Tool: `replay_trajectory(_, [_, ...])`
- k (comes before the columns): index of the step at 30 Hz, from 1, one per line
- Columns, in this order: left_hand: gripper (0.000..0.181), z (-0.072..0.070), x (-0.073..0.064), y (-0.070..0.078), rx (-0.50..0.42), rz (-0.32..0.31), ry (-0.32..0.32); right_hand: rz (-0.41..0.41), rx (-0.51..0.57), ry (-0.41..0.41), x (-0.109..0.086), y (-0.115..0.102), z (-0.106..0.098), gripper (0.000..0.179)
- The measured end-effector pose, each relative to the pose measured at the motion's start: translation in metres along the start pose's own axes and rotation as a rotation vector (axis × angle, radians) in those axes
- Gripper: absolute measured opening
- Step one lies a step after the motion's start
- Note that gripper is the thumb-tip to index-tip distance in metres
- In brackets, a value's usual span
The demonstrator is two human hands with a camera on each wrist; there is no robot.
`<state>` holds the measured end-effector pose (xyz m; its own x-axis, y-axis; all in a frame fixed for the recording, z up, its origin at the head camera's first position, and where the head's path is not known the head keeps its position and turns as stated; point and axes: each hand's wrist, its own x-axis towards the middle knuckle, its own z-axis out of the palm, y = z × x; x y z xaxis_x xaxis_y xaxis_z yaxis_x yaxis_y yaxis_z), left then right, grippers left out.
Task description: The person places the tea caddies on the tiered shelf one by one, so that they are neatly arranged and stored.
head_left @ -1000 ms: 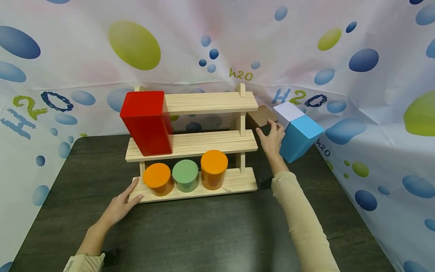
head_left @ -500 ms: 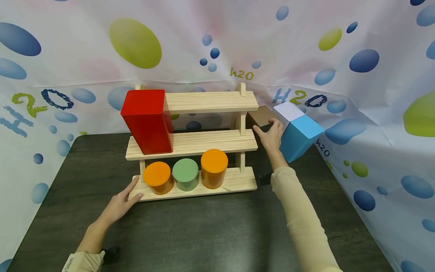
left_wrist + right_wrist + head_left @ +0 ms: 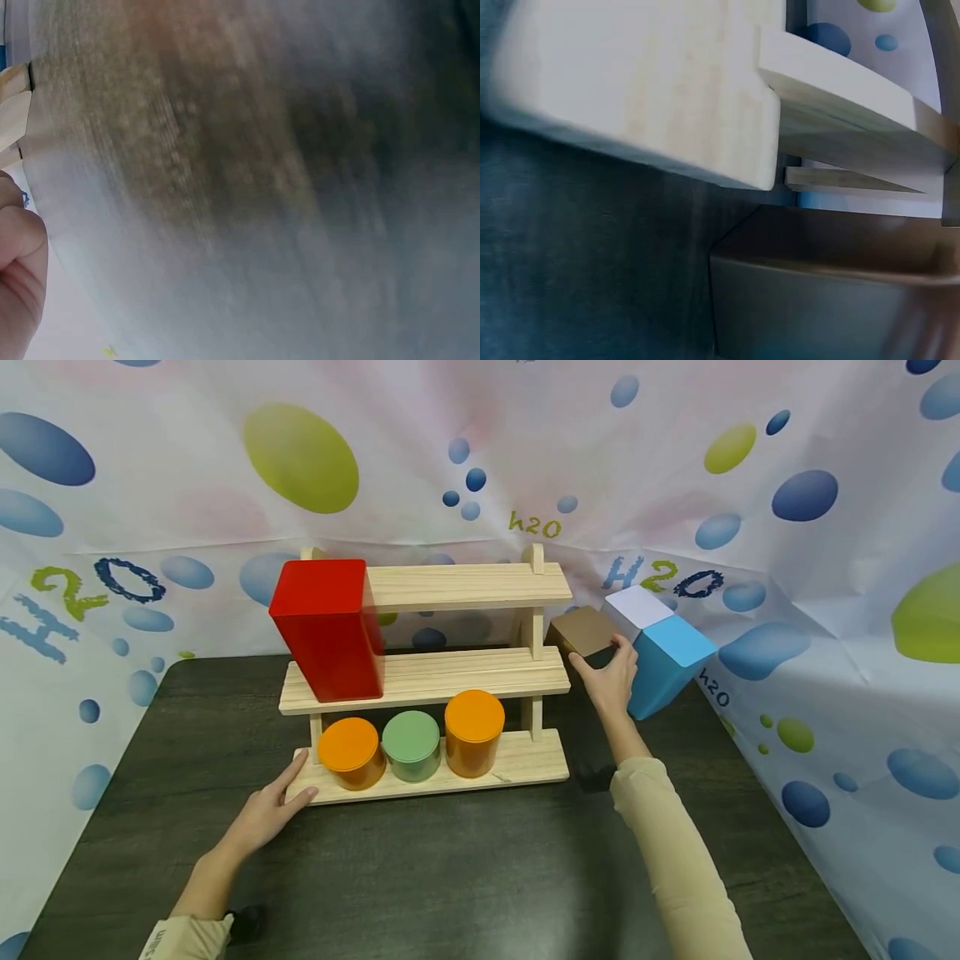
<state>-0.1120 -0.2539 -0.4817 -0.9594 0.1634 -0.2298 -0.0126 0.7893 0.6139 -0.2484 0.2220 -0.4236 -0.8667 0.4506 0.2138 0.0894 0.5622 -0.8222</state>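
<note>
My left hand (image 3: 262, 814) holds the left front corner of a three-tier wooden shelf rack (image 3: 450, 677), thumb at the front edge and forefinger along the end. My right hand (image 3: 611, 677) grips a brown box (image 3: 583, 628) across its near side, just right of the rack. In the right wrist view the brown box (image 3: 817, 307) stands beside the board ends. A tall red box (image 3: 326, 635) is on the middle tier at the left. Two orange-lidded canisters (image 3: 348, 743) and a green canister (image 3: 411, 745) line the bottom tier.
A blue box (image 3: 667, 660) and a white box (image 3: 636, 606) stand right beside my right hand, close to the brown box. Behind the rack and along the right side hangs a spotted curtain (image 3: 420, 410). The dark table (image 3: 420, 868) extends in front.
The brown box has come slightly toward me with my right hand, and its top tilts differently beside the rack. My left hand stays at the rack's corner.
</note>
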Motion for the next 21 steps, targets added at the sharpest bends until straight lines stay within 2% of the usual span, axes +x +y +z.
replay_trajectory(6, [0.074, 0.0, -0.001, 0.002, -0.003, 0.003, -0.008, -0.035, 0.041, 0.016, -0.017, 0.007, -0.012, 0.086])
replay_trajectory(11, [0.074, -0.001, -0.002, 0.002, -0.007, 0.0, -0.013, -0.014, 0.071, 0.021, -0.021, 0.009, -0.014, 0.1])
replay_trajectory(17, [0.074, 0.0, -0.002, 0.001, -0.013, 0.001, -0.007, 0.029, 0.145, -0.063, -0.018, 0.013, -0.015, 0.107])
replay_trajectory(21, [0.074, 0.0, -0.002, 0.001, -0.016, 0.003, -0.004, 0.009, 0.207, -0.084, -0.016, 0.017, -0.015, 0.102])
